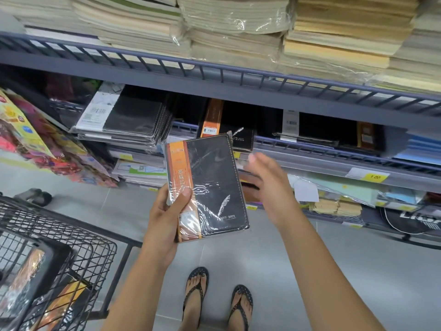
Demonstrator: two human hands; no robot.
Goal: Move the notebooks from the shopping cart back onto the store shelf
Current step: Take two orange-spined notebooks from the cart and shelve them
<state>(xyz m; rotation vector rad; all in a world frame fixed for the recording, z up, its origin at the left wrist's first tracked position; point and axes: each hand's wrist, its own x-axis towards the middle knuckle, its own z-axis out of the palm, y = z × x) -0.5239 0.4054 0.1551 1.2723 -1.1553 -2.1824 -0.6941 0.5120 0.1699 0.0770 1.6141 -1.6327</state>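
Head view: left hand (164,218) grips 1 wrapped black notebook (214,182); right hand (267,185), fingers loose, hovers beside its right edge. Store shelf (167,80) stands beyond.

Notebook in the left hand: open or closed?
Closed. The notebook, gripped by the left hand, shows its front cover flat and is sealed in glossy, wrinkled plastic film.

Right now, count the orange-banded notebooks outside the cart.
3 notebooks: one in the left hand, one on the shelf just behind it, one farther right on that shelf. Others may lie hidden under them.
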